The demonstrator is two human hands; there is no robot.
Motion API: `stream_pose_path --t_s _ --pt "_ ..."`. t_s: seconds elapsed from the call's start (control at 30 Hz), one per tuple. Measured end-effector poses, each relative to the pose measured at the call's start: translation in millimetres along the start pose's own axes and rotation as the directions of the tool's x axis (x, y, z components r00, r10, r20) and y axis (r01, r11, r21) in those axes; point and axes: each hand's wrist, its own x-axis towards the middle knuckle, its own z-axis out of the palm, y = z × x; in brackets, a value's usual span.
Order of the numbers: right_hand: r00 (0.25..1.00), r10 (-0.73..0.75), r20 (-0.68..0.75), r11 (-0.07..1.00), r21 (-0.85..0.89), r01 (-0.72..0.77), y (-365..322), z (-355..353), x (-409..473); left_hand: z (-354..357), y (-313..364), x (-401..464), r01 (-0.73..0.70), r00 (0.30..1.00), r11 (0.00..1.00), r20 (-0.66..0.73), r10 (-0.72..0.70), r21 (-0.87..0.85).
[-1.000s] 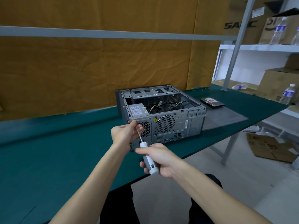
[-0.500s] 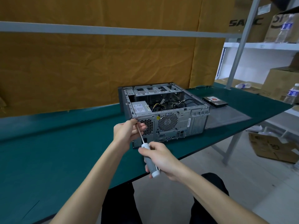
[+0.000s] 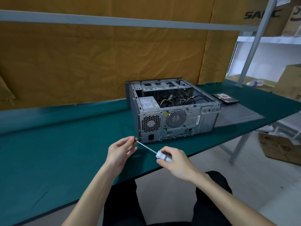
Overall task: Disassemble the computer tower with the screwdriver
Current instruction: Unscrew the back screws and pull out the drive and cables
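A: Grey steel computer tower (image 3: 172,111) lies on its side on the green table (image 3: 65,152), open face up, rear panel toward the person. Power supply (image 3: 147,103) sits in the near-left corner, its hex grille on the rear panel.

B: Hands?

A: Right hand (image 3: 177,162) grips the white handle of the screwdriver (image 3: 156,152), fingers curled round it. Left hand (image 3: 121,150) pinches at the shaft's tip with thumb and forefinger; the other fingers are loosely curled. Something small and dark sits at the pinch, possibly a screw. Too small to confirm.

B: Tool orientation?

A: Long axis runs from lower right at the handle to upper left at the tip. Tip is just short of the tower's near-left bottom corner, apart from the panel, not seated in any screw head.

B: Which way is the work from the fingers?

A: Forward and slightly right of the left-hand pinch. Left hand is the nearer one to the panel; right hand trails behind on the handle.

B: Judgement on the step?

A: Likely between screws. If a screw is in the pinch, it needs setting down first. Then the shaft must swing to point square at the rear panel before re-engaging, left fingers guiding the tip.

B: Other items?

A: Hard drive (image 3: 225,98) on the table, right of the tower and well apart from both hands.
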Motion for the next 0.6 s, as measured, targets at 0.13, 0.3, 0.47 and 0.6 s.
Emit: stream_pose_path --t_s 0.13,0.3,0.47,0.6 --pt "0.999 0.03 0.035 0.999 0.014 -0.03 9.4 -5.6 2.7 -6.2 -1.9 5.2 -0.134 0.986 0.988 -0.085 0.141 0.082" --pt "0.995 0.094 -0.014 0.995 0.027 -0.094 20.8 -5.9 1.8 -18.0 -15.1 4.7 -0.316 0.875 0.48 0.056 0.481 0.818" --pt "0.989 0.144 -0.029 0.983 0.121 -0.139 15.1 1.8 2.2 -15.6 -24.2 3.7 -0.206 0.864 0.224 0.07 0.499 0.952" --pt "0.985 0.173 -0.016 0.974 0.147 -0.169 8.0 6.8 0.5 -17.3 -24.9 2.8 -0.203 0.87 0.243 0.061 0.489 0.949"
